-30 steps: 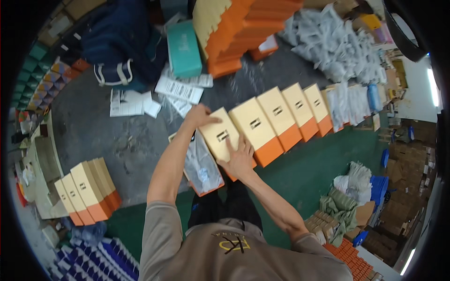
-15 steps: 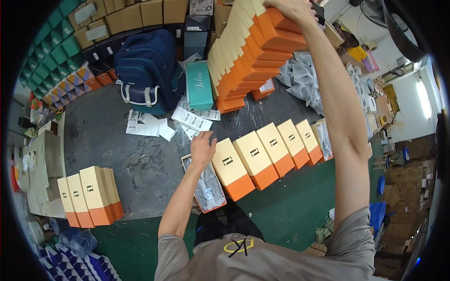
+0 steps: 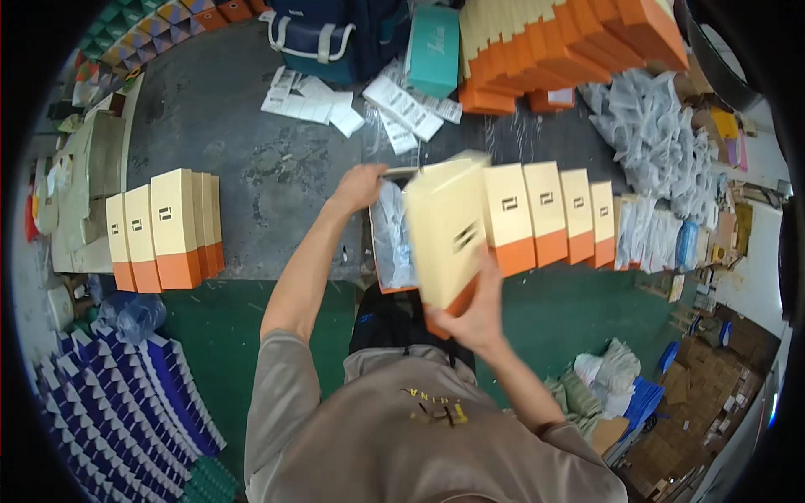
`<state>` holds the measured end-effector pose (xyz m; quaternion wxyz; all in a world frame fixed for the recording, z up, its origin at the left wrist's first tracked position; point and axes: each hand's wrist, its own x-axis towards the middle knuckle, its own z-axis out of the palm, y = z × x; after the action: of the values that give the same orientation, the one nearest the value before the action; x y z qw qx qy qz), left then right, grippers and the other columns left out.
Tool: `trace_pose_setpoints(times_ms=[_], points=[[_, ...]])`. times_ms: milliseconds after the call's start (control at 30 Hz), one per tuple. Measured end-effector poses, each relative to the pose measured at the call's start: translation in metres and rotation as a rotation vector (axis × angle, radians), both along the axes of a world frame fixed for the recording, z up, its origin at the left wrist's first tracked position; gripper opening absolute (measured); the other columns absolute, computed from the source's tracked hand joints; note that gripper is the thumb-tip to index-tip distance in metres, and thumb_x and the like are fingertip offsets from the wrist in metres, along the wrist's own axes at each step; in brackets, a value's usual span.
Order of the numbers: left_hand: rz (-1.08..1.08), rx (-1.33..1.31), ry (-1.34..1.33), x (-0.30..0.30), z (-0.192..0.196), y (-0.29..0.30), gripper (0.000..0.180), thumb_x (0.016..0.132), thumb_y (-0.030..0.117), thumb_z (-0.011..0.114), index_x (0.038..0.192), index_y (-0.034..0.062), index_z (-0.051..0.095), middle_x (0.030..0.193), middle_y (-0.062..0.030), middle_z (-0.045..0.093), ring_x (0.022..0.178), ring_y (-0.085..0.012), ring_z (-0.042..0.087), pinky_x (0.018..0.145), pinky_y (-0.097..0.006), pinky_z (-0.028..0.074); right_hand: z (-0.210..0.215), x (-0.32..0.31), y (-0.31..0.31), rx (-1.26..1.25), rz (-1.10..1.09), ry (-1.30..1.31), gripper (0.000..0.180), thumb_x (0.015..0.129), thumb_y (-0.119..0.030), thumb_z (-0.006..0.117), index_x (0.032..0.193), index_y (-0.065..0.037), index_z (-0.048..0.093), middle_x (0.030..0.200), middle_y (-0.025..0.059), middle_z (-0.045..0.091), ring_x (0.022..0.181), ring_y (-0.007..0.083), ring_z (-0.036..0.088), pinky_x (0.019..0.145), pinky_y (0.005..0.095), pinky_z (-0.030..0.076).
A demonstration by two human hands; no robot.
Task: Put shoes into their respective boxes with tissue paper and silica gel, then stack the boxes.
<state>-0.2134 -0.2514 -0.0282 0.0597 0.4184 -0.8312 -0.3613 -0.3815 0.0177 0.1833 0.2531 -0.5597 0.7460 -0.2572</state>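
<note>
Head view. Grey concrete floor (image 3: 251,142) giving way to green matting (image 3: 579,310), crowded with stock.

Held item: one tall cream cardboard box with orange base (image 3: 444,235), tilted, raised above the floor in front of the person. Right hand (image 3: 478,314) grips its lower orange end, fingers wrapped round it.

Left hand (image 3: 360,186): closed on the far rim of an open orange carton holding clear plastic-wrapped contents (image 3: 392,239), which sits on the floor just beside the held box.

To the right: row of matching cream-and-orange boxes (image 3: 549,214), upright, touching side by side.

To the left: second group of the same boxes (image 3: 163,228), well apart.

Far side: stacked orange-and-cream boxes (image 3: 553,46), teal box (image 3: 434,50), navy bag (image 3: 335,33), white paper sheets (image 3: 310,96).
</note>
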Motion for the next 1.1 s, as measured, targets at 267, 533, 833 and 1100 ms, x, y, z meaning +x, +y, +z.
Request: trace_pose_setpoints(times_ms=[267, 533, 833, 1100], points=[[0.156, -0.079, -0.004, 0.015, -0.002, -0.025, 0.028, 0.091, 0.011, 0.059, 0.112, 0.0151, 0.077, 0.096, -0.0225, 0.071, 0.092, -0.0442, 0.068, 0.084, -0.052, 0.055, -0.149, 0.084, 0.100, 0.192, -0.143, 0.163, 0.113, 0.064, -0.041, 0.090, 0.153, -0.003, 0.031, 0.144, 0.0318, 0.030, 0.130, 0.0481, 0.035, 0.107, 0.0582, 0.033], [0.084, 0.017, -0.080, 0.019, 0.016, -0.035, 0.029, 0.092, 0.010, 0.058, 0.117, 0.0121, 0.074, 0.098, -0.0242, 0.070, 0.095, -0.0440, 0.067, 0.083, -0.050, 0.053, -0.158, 0.079, 0.081, 0.228, -0.202, 0.228, 0.111, 0.067, -0.043, 0.089, 0.157, -0.012, 0.032, 0.146, 0.0336, 0.027, 0.131, 0.0501, 0.034, 0.106, 0.0596, 0.033], [0.165, 0.469, -0.081, -0.021, 0.030, -0.026, 0.071, 0.071, 0.060, 0.084, 0.111, 0.0017, 0.077, 0.103, -0.0177, 0.075, 0.102, -0.0260, 0.071, 0.088, -0.037, 0.053, -0.157, 0.079, -0.063, 0.346, -0.277, 0.336, 0.114, 0.067, -0.051, 0.086, 0.160, -0.022, 0.028, 0.152, 0.0341, 0.026, 0.133, 0.0501, 0.032, 0.102, 0.0649, 0.031], [0.428, -0.429, -0.103, -0.030, 0.017, 0.035, 0.102, 0.074, 0.050, 0.087, 0.146, -0.0049, 0.041, 0.141, -0.0300, 0.047, 0.134, -0.0417, 0.045, 0.115, -0.047, 0.034, -0.117, -0.016, -0.045, 0.412, 0.030, -0.340, 0.074, 0.089, -0.053, 0.071, 0.141, -0.003, 0.056, 0.141, 0.0334, 0.051, 0.134, 0.0453, 0.049, 0.111, 0.0484, 0.040]])
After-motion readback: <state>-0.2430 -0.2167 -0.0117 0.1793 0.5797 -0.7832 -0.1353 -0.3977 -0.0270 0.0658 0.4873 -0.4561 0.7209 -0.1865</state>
